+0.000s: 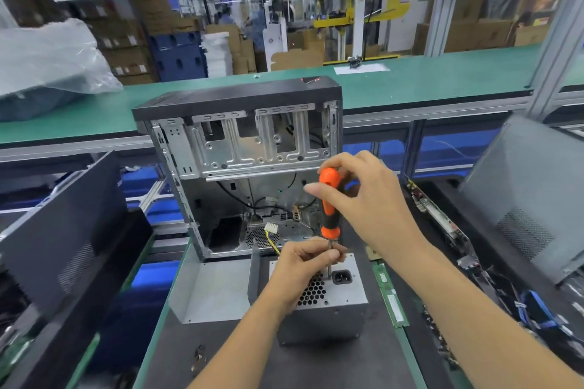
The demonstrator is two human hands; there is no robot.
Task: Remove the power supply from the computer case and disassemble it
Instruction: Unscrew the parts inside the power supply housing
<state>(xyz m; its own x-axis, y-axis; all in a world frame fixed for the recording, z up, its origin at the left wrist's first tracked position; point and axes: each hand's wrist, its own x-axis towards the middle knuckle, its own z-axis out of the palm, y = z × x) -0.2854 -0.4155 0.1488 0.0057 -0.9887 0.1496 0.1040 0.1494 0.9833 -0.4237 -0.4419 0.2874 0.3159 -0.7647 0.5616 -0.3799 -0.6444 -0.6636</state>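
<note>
Left hand [303,265] pinches screwdriver [329,205] shaft over power supply [328,309]; right hand [369,199] grips handle.

**Inspector A:** Setting?

**Inspector B:** Factory floor. A green-topped bench [442,79] runs across the room on aluminium framing [442,0]. A white sheet [361,68] lies at its far edge; a plastic-wrapped bundle [47,57] sits at its left end.

**Inspector A:** Beyond it?

**Inspector B:** Stacked cardboard cartons [151,9], blue crates [178,55], yellow machinery [379,6], white and blue walls. Lighting is overhead strips.
</note>
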